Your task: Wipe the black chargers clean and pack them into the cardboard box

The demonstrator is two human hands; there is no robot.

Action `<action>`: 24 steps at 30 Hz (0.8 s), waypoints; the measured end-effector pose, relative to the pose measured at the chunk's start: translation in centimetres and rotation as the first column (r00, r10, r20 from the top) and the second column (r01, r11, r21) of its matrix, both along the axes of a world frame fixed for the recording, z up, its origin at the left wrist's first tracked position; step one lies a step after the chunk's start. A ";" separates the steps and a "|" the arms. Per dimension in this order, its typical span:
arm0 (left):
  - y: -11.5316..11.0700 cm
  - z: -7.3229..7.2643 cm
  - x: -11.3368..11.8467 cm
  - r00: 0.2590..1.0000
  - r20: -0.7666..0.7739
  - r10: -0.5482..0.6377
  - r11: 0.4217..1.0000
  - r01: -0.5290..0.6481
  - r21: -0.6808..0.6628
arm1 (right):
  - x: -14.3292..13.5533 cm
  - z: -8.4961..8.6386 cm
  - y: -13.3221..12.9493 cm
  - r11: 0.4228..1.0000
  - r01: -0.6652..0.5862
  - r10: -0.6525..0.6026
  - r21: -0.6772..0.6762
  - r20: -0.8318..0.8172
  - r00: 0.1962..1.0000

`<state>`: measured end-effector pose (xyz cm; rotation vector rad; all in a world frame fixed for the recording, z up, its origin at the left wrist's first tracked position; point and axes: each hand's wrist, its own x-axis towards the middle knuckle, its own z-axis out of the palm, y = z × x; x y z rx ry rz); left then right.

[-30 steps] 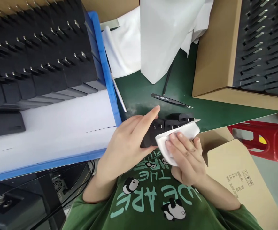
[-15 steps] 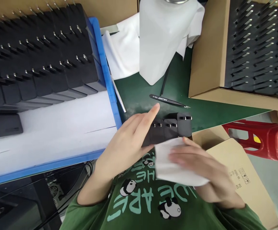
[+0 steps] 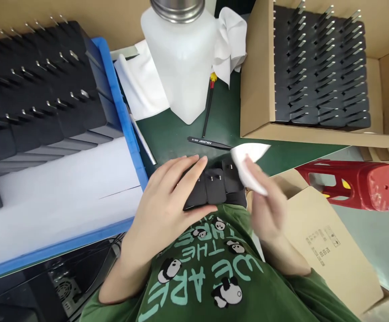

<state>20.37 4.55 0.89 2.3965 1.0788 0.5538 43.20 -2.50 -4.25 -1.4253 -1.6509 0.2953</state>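
Several black plug adapters [image 3: 216,185] stand in a row at the table's near edge, metal prongs up. My left hand [image 3: 162,201] spans the left end of this row, thumb along the near side and fingers on the far side, covering part of it. My right hand [image 3: 268,205], smeared by motion, is closed on a folded white cloth [image 3: 244,163]. The cloth lies against the right end of the row, over part of the rightmost adapter. Just beyond it, black tweezers [image 3: 208,142] lie on the green table, their tips hidden by the cloth.
A blue-rimmed tray [image 3: 124,107] of black adapters is on the left. A white bottle [image 3: 184,62], crumpled white cloths [image 3: 230,40] and a thin screwdriver [image 3: 209,107] are behind. On the right are a cardboard box [image 3: 256,80] of adapters and a red stool [image 3: 365,183].
My left hand has settled around the adapters. My right hand has carried the cloth from in front of my shirt up to the row's right end. The view has shifted to the right.
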 end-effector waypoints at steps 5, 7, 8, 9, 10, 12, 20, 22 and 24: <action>0.1 -0.6 1.2 0.997 0.056 0.044 0.999 -0.046 0.027 | -1.9 -0.7 0.5 0.967 -0.095 0.078 0.236 0.079 0.994; 0.2 -0.6 1.2 0.997 0.053 0.049 0.999 -0.050 0.021 | -1.3 -0.7 0.2 0.955 -0.134 0.113 0.265 0.093 0.989; 0.2 -0.5 1.1 0.998 0.050 0.047 0.999 -0.048 0.020 | -1.0 -0.6 0.0 0.950 -0.173 0.154 0.260 0.093 0.984; 0.2 -0.4 1.0 0.998 0.041 0.046 0.999 -0.047 0.019 | -0.6 -0.3 -0.3 0.946 -0.221 0.210 0.235 0.071 0.975; 0.1 -0.2 0.9 0.999 0.025 0.043 0.999 -0.043 0.022 | -0.2 0.0 -0.5 0.945 -0.259 0.261 0.200 0.017 0.965; 0.0 0.3 0.7 0.999 -0.015 0.043 0.998 -0.042 0.051 | 0.6 0.4 -0.7 0.955 -0.257 0.280 0.148 -0.168 0.945; 0.2 2.1 3.8 0.987 -0.159 -0.009 0.967 0.049 0.250 | 1.6 0.2 1.7 0.936 0.335 -0.220 0.110 -0.560 0.799; 0.5 1.8 4.7 0.983 -0.183 -0.027 0.968 0.072 0.242 | 0.6 0.4 1.8 0.979 0.198 -0.152 0.048 -0.477 0.866; 0.7 1.4 5.1 0.984 -0.178 -0.019 0.970 0.061 0.237 | -0.4 0.6 1.6 0.999 0.025 -0.012 0.038 -0.311 0.950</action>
